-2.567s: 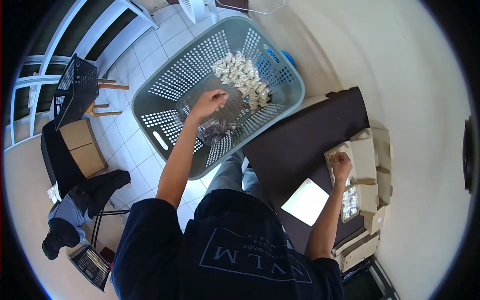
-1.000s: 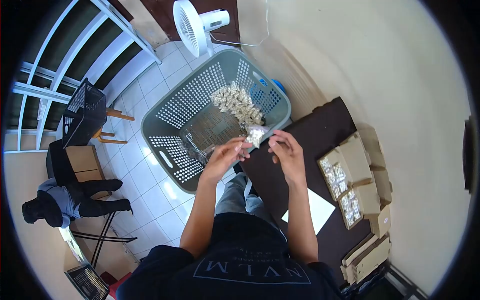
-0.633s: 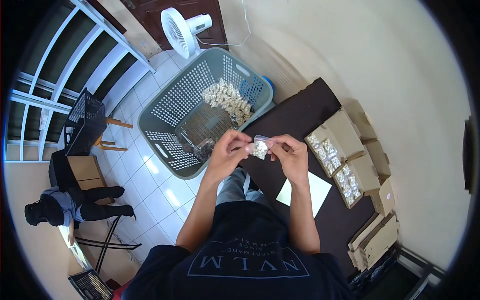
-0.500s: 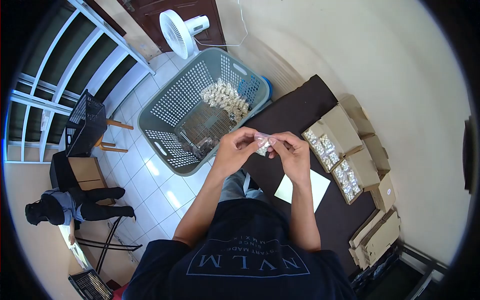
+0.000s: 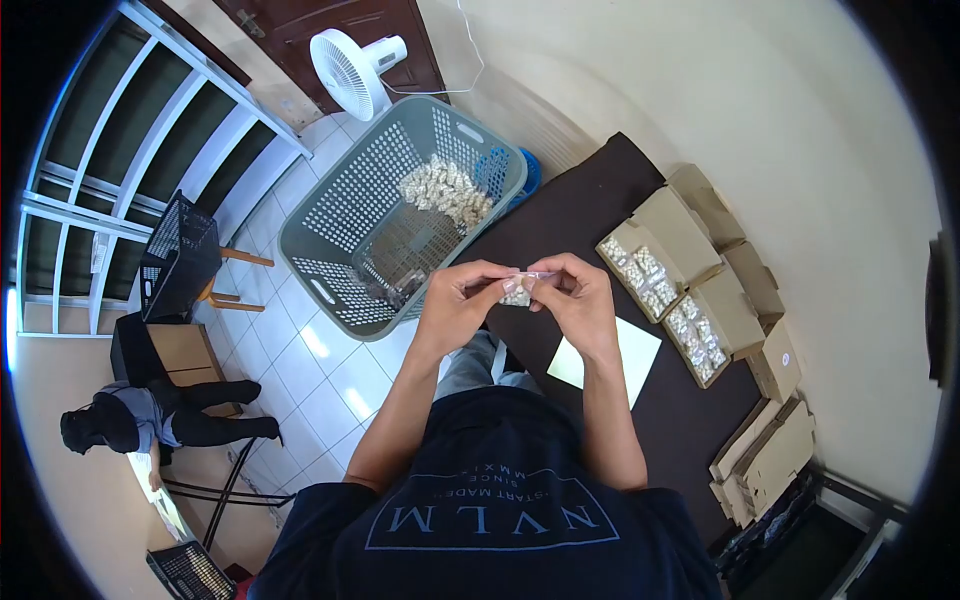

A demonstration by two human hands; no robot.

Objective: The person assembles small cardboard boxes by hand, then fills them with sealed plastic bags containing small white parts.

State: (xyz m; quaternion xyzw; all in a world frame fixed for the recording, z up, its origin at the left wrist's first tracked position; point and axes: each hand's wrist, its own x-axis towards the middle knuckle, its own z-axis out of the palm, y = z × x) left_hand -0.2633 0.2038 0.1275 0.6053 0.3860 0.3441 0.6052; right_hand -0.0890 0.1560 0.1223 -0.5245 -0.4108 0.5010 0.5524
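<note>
Both hands pinch a small clear plastic bag of whitish pieces, held in front of my chest over the dark table's edge. My left hand is closed with thumb and fingertips on the bag's left side. On its right side, the thumb and fingers of my right hand are closed around the top edge. The fingertips hide part of the bag. Just below my right hand, a pale sheet of paper lies on the table. To the right stand open cardboard boxes containing similar filled bags.
A large grey-green basket on the tiled floor holds a heap of small bags. Behind it is a white fan. Flattened cardboard lies at the table's right end. Another person stands at the far left.
My fingertips have drawn closer together along the top of the bag, and the right hand has turned slightly. The whole view has shifted a little.
</note>
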